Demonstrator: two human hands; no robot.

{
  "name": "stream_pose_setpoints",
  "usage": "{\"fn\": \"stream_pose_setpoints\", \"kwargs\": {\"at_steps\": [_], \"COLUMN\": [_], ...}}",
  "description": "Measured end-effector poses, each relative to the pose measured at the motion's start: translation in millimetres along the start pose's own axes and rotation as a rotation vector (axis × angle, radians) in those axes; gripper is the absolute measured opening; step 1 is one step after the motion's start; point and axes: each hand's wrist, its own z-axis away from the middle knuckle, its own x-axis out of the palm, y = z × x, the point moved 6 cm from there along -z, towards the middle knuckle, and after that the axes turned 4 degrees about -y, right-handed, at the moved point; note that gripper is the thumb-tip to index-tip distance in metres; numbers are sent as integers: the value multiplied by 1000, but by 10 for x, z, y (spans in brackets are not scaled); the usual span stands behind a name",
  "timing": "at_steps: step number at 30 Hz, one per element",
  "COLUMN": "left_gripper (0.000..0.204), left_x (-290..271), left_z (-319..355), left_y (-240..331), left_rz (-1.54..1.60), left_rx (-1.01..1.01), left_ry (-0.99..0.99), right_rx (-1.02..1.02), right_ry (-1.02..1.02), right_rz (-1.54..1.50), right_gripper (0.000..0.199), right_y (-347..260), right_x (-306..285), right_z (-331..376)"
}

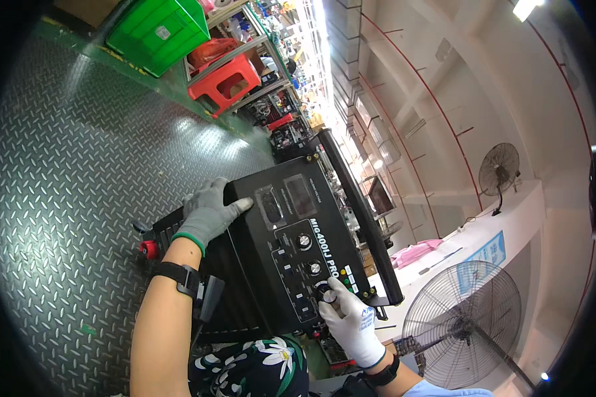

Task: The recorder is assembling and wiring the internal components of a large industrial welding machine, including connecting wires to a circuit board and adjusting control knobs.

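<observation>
Two gloved hands: left (208, 213) flat atop one black machine (291, 245), right (351, 322) pinching one of three knobs (327, 295).

The welding machine (291, 245) stands on the checker-plate floor (79, 198), its control panel facing up toward the camera. The left hand (208, 213) rests on the machine's top left edge; the right hand (351, 321) touches the lowest knob (326, 293), with two more knobs (304, 241) above it. A carrying bar (361, 212) runs along the machine's right side. Behind it, shelving (258, 73) holds a stool (226, 83), and a crate (160, 32) sits left of that. A floor fan (460, 324) stands to the right, with a wall fan (500, 171) beyond it.
</observation>
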Motion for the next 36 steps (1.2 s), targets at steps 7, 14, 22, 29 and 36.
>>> {"fn": "stream_pose_setpoints", "kwargs": {"at_steps": [7, 14, 22, 29, 36], "left_gripper": [87, 82, 81, 80, 88], "left_x": [79, 140, 111, 103, 65], "left_z": [27, 11, 52, 56, 96], "left_y": [-31, -84, -55, -56, -25], "left_rz": [0, -77, -85, -56, -37], "left_rx": [32, 35, 18, 28, 48], "left_ry": [16, 71, 52, 55, 34], "right_rx": [-149, 2, -132, -129, -7], "right_ry": [30, -3, 26, 35, -10], "right_rz": [59, 11, 59, 63, -3], "right_gripper": [45, 48, 25, 23, 44], "right_y": [-122, -38, -113, -156, -59], "right_x": [-50, -30, -52, -62, -38], "right_z": [16, 28, 13, 19, 29]}}
